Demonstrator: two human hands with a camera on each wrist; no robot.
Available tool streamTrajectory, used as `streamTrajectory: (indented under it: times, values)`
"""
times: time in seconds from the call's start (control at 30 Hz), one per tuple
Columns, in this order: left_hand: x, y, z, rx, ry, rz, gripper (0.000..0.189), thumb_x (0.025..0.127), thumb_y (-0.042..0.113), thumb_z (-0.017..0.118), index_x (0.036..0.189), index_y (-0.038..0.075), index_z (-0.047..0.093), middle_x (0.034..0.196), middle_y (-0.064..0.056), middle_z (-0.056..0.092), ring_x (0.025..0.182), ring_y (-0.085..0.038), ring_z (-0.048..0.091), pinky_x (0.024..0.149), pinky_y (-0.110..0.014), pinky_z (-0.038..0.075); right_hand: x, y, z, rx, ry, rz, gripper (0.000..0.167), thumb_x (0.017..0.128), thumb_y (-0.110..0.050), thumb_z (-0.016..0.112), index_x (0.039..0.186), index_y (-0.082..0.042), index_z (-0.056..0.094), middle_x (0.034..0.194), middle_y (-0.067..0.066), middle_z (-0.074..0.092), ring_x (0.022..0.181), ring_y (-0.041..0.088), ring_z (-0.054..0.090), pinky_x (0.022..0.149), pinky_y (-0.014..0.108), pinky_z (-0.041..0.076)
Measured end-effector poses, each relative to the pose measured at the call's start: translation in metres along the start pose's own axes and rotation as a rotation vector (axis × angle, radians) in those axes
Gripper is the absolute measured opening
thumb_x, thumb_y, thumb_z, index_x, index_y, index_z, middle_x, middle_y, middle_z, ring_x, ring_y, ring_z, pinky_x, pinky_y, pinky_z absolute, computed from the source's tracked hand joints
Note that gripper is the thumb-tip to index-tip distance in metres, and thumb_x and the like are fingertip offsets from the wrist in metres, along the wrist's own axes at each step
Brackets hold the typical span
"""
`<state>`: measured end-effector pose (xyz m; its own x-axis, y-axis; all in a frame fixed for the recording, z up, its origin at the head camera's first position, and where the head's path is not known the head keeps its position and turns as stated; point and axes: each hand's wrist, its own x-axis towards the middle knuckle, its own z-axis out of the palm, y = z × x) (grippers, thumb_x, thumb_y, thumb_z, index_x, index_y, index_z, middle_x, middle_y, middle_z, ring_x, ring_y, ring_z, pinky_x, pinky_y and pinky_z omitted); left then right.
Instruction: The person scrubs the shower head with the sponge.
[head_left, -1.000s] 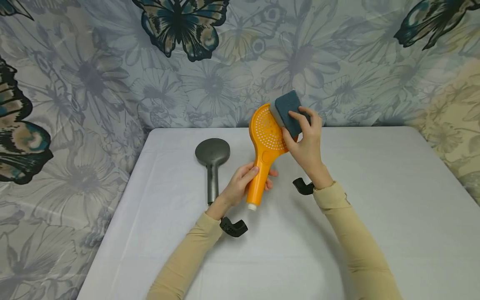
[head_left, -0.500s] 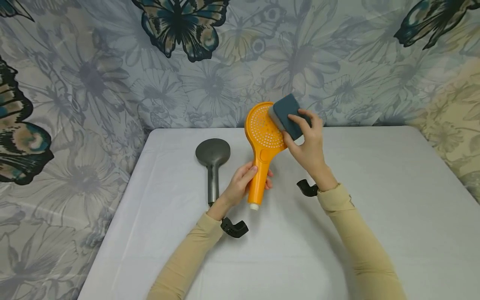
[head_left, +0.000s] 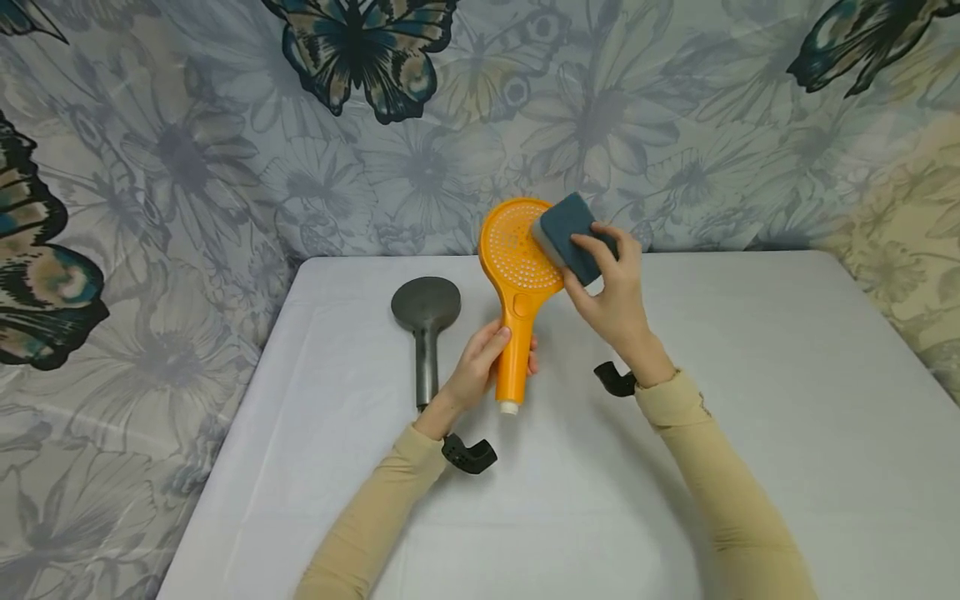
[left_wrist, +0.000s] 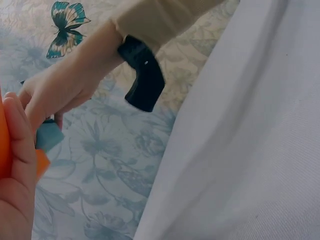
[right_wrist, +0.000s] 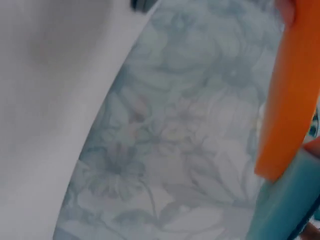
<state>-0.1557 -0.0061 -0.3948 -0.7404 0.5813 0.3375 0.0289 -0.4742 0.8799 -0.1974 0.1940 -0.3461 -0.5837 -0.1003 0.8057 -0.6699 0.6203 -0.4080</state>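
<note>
My left hand (head_left: 477, 360) grips the handle of an orange shower head (head_left: 513, 350), which is raised above the table with its perforated face turned toward me. A blue-grey sponge (head_left: 567, 229) is pinched between the thumb and fingers of my right hand (head_left: 613, 292). The sponge's paler side rests against the right part of the shower head's face. Seen from the right wrist, the sponge (right_wrist: 290, 200) touches the edge of the orange head (right_wrist: 290, 100). In the left wrist view, only part of the left hand (left_wrist: 17, 185) shows, at the left edge.
A dark grey shower head (head_left: 425, 304) lies on the white-covered table (head_left: 787, 375), left of the orange one, its handle end close to the left wrist. Behind the table hangs a floral cloth (head_left: 600, 125) with butterflies. Each wrist wears a black mount (head_left: 468, 455).
The orange shower head has shifted left and slightly up, tilting more upright. The sponge has moved a little down and left along its face. The grey shower head has stayed put.
</note>
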Motion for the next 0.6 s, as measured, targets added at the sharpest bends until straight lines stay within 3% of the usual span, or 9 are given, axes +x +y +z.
streamTrajectory:
  times: [0.13,0.37,0.43,0.6]
  values:
    - [-0.001,0.000,0.002,0.012,-0.014,-0.031,0.038,0.101,0.012,0.025,0.113,-0.024,0.029,0.090,-0.010,0.050,0.071,-0.011,0.059,0.069,-0.024,0.052,0.008,0.005,0.003,-0.029,0.059,0.043,0.034,0.080,-0.003,0.068,0.113,0.001,0.060,0.123,0.026,0.043,0.112,0.039,0.037,0.091,0.048,0.034]
    - [0.000,0.000,0.003,0.012,-0.023,-0.041,0.037,0.101,0.012,0.022,0.118,-0.021,0.029,0.091,-0.007,0.050,0.070,-0.011,0.058,0.068,-0.023,0.051,0.007,-0.019,0.019,0.075,-0.071,-0.110,0.036,0.077,-0.004,0.071,0.112,-0.002,0.061,0.125,0.024,0.042,0.116,0.039,0.035,0.094,0.049,0.035]
    - [0.001,-0.001,0.003,0.004,-0.025,-0.046,0.038,0.101,0.013,0.021,0.117,-0.021,0.029,0.091,-0.008,0.049,0.069,-0.011,0.058,0.067,-0.023,0.050,0.009,-0.020,0.020,0.072,-0.070,-0.123,0.037,0.077,-0.004,0.071,0.112,-0.002,0.061,0.126,0.025,0.042,0.117,0.039,0.035,0.094,0.049,0.035]
    - [-0.001,-0.002,0.005,-0.012,-0.019,-0.064,0.036,0.101,0.015,0.023,0.115,-0.017,0.034,0.090,-0.013,0.048,0.068,-0.011,0.057,0.064,-0.023,0.050,0.019,-0.003,0.013,-0.019,0.046,0.007,0.034,0.081,-0.006,0.069,0.113,0.000,0.059,0.124,0.026,0.041,0.114,0.039,0.035,0.091,0.049,0.037]
